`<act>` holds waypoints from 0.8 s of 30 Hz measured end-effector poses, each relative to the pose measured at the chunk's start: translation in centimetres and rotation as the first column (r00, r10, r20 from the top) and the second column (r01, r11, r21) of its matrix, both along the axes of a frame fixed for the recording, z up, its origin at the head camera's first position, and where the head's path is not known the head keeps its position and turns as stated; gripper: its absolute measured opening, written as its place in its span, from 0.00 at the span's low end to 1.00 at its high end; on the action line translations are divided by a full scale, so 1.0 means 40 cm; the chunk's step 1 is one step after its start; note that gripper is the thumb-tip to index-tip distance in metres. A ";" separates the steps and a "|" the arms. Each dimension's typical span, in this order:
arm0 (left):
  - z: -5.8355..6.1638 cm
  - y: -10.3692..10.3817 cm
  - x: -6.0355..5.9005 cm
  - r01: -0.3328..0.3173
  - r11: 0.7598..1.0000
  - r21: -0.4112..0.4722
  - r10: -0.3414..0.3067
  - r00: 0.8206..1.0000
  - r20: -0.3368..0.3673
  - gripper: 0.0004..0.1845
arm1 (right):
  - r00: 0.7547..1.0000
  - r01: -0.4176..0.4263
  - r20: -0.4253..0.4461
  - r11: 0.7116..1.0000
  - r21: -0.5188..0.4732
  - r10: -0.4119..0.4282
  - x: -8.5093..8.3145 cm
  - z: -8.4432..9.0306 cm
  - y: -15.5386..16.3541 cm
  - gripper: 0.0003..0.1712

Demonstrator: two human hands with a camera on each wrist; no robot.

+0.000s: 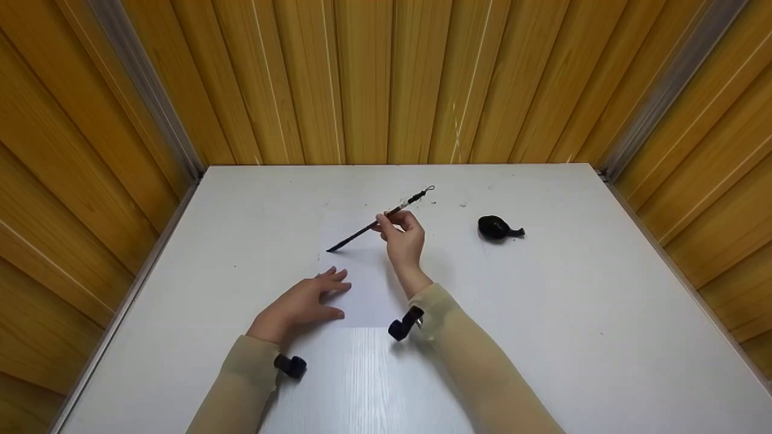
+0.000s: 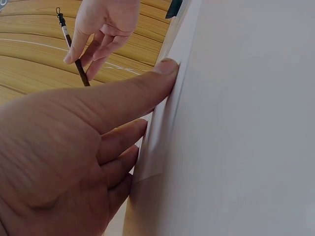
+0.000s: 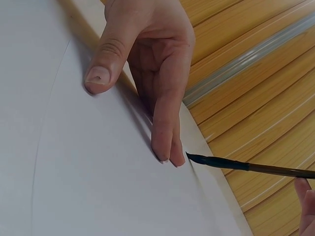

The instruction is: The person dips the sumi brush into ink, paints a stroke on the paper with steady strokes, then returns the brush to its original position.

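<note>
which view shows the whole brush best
The head view: the brush shows end to end, dark tip low on the left, cord loop at the top, the right hand pinching its handle above the paper. The left wrist view shows only the upper handle and loop; the right wrist view only the tip and part of the handle.

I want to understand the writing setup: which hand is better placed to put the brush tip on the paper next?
Probably the right hand: it already pinches the brush, tip angled toward the paper. The left hand lies flat, pressing the sheet.
</note>
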State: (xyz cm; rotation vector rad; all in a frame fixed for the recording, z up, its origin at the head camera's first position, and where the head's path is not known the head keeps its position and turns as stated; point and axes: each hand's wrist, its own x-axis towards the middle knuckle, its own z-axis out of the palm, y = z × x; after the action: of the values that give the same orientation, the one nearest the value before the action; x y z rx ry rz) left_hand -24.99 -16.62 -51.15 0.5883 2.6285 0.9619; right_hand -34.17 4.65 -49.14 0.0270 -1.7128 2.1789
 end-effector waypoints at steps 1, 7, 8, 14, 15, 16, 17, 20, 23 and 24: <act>0.000 0.000 0.000 -0.004 1.000 -0.003 0.004 1.000 0.004 0.32 | 1.000 0.001 -0.002 1.000 0.008 -0.001 0.000 0.000 0.000 0.07; -0.001 0.003 -0.002 0.002 1.000 -0.021 -0.002 1.000 -0.005 0.32 | 1.000 0.000 -0.009 0.998 0.067 0.001 0.005 0.004 0.000 0.07; -0.002 0.003 -0.002 0.004 1.000 -0.024 -0.004 1.000 -0.006 0.32 | 1.000 -0.001 -0.012 0.997 0.074 0.002 0.006 0.005 0.000 0.07; -0.001 0.002 -0.002 0.001 0.999 -0.033 -0.001 1.000 -0.004 0.32 | 1.000 -0.007 -0.027 0.992 0.124 0.010 0.011 0.013 -0.001 0.08; 0.000 0.003 -0.002 0.000 0.999 -0.034 0.000 1.000 -0.004 0.32 | 1.000 -0.007 -0.030 0.991 0.133 0.011 0.011 0.014 -0.001 0.08; 0.001 0.003 -0.001 -0.002 0.999 -0.034 0.001 1.000 -0.003 0.32 | 0.999 -0.007 -0.035 0.990 0.143 0.012 0.012 0.016 -0.002 0.08; 0.002 0.003 -0.001 -0.003 0.999 -0.032 0.003 1.000 -0.002 0.32 | 0.999 -0.006 -0.039 0.988 0.153 0.012 0.013 0.016 -0.002 0.09; 0.004 0.004 0.000 -0.009 0.999 -0.039 0.009 1.000 0.008 0.32 | 0.999 -0.004 -0.048 0.983 0.182 0.013 0.014 0.019 -0.003 0.09; 0.004 0.003 0.000 -0.009 0.999 -0.030 0.009 1.000 0.006 0.32 | 0.998 -0.002 -0.057 0.980 0.198 0.014 0.013 0.021 -0.004 0.09; 0.004 0.003 0.000 -0.008 0.999 -0.031 0.008 1.000 0.006 0.32 | 0.998 -0.002 -0.060 0.980 0.201 0.015 0.013 0.021 -0.004 0.09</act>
State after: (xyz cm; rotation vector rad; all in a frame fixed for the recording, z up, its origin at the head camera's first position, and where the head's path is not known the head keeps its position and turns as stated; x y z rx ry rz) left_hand -24.99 -16.49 -51.00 0.5668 2.6377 0.9220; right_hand -33.66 4.49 -48.29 0.1519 -1.8931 1.9812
